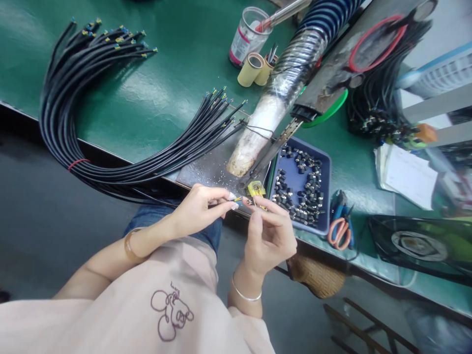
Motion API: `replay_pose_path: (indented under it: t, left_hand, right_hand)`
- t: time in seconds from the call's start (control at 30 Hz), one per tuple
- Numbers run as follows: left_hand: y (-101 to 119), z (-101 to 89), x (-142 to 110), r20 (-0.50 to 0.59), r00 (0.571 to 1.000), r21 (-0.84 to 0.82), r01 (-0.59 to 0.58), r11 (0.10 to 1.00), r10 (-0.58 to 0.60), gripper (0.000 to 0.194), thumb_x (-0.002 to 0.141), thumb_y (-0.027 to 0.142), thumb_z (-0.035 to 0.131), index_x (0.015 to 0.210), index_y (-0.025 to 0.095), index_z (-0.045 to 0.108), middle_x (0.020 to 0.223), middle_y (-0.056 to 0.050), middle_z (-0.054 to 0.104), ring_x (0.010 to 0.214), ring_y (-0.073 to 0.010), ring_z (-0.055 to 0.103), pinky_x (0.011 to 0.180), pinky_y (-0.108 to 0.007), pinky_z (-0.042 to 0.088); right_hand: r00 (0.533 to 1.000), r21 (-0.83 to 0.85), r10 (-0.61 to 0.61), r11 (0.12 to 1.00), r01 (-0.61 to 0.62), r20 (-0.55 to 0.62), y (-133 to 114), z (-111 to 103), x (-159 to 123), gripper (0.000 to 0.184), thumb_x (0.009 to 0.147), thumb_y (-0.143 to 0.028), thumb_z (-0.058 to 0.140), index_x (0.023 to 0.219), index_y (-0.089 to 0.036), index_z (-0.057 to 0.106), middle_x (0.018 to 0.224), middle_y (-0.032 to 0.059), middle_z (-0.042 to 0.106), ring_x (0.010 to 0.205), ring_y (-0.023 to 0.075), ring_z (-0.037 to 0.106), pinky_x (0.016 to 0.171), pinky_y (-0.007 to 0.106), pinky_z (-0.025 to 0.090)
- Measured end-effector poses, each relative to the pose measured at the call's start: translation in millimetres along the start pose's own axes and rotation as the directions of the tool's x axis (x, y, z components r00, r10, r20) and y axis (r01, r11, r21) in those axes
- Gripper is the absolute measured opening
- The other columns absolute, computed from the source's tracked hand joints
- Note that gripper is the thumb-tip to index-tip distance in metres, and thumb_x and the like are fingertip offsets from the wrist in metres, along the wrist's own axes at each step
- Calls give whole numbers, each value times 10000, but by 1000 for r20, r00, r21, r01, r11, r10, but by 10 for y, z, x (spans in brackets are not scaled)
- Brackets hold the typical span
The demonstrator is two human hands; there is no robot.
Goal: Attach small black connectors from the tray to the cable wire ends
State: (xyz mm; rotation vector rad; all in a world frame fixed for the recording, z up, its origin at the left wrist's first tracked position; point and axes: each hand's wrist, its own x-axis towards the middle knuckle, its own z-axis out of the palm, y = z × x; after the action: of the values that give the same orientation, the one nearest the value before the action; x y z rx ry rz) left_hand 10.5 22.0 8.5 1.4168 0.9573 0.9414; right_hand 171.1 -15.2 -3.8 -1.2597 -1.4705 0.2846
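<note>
My left hand point(208, 206) pinches the end of a black cable, and its coloured wires point(238, 200), yellow-green and blue, stick out past the fingertips. Close to those wires, my right hand point(271, 231) has its thumb and fingers drawn together on something too small to make out. A yellow fixture point(256, 189) sits just beyond the right fingertips at the bench edge. Over it reaches a soldering-iron-like metal arm point(271, 151). To the left, a tied bundle of black cables point(70, 118) curves across the bench edge, coloured wire ends fanning out.
A blue tray point(327, 196) of small black-and-metal connectors point(313, 191) stands right of my hands, with orange-handled pliers point(339, 233) beside it. A wrapped duct point(273, 103) slants overhead. Behind are a plastic cup point(241, 46) and cardboard tubes point(250, 70). Papers point(409, 174) lie right.
</note>
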Motion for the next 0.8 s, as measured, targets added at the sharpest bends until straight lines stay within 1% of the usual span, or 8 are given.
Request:
replay_pose_path:
  t: [0.17, 0.27, 0.33, 0.4, 0.47, 0.53, 0.67, 0.8]
  left_hand:
    - [-18, -7, 17, 10, 997, 128, -71, 989, 70, 353, 926, 265, 608, 594, 147, 579, 537, 35, 484, 550, -96, 381, 546, -226, 326]
    - [-35, -5, 22, 64, 993, 163, -107, 981, 97, 315, 923, 229, 603, 620, 140, 612, 571, 22, 539, 565, -98, 404, 569, -233, 334]
    - [-48, 1, 17, 76, 993, 168, -99, 981, 87, 289, 918, 218, 599, 641, 139, 622, 584, 20, 554, 564, -96, 408, 564, -228, 336]
    - [-53, 4, 10, 51, 998, 149, -54, 987, 47, 283, 919, 242, 596, 655, 141, 616, 563, 31, 527, 551, -92, 398, 542, -217, 334]
    - [-44, 0, 7, 26, 1000, 81, 2, 997, -4, 256, 911, 271, 605, 689, 143, 616, 548, 43, 512, 528, -83, 407, 527, -202, 344]
    - [-25, -9, 11, 27, 998, -6, 51, 999, -51, 212, 895, 280, 619, 736, 140, 626, 549, 42, 537, 512, -78, 438, 527, -193, 367]
    - [17, -31, 31, 32, 995, -103, 95, 990, -92, 174, 877, 272, 632, 780, 128, 643, 558, 20, 585, 510, -81, 486, 537, -191, 400]
    - [54, -40, 41, 16, 994, -154, 109, 982, -108, 186, 875, 272, 625, 769, 123, 656, 557, 11, 586, 514, -83, 492, 530, -192, 405]
  right_hand:
    - [998, -70, -55, 996, 57, 34, -54, -13, 56, 94, 911, -139, 652, 874, -223, 670, 967, 29, 768, 860, 185, 762, 771, 356, 634]
    - [986, -75, -68, 994, 80, 155, -77, -30, 111, 111, 904, -118, 662, 872, -224, 671, 963, 26, 774, 901, 175, 756, 802, 332, 623]
    - [976, -68, -46, 996, 62, 213, -72, -35, 122, 107, 910, -125, 661, 870, -223, 673, 968, 29, 776, 911, 178, 756, 806, 335, 625]
    - [989, -60, -20, 998, 29, 146, -53, -31, 110, 94, 920, -140, 654, 880, -221, 679, 969, 33, 772, 896, 189, 762, 796, 356, 634]
    - [1000, -46, -15, 999, 15, -2, -31, -23, 85, 82, 919, -143, 657, 902, -218, 685, 970, 34, 764, 861, 198, 769, 774, 378, 646]
    - [996, -24, -27, 999, 25, -89, -19, -11, 59, 89, 901, -131, 679, 922, -218, 685, 975, 31, 758, 822, 196, 773, 742, 379, 657]
    - [998, 41, -35, 998, 37, -48, -19, 25, 23, 126, 875, -111, 706, 935, -219, 678, 987, 32, 762, 849, 192, 775, 720, 362, 678]
    - [998, 19, -55, 998, 56, -43, -8, 55, -4, 99, 879, -133, 706, 928, -214, 676, 986, 41, 769, 862, 200, 778, 740, 386, 685]
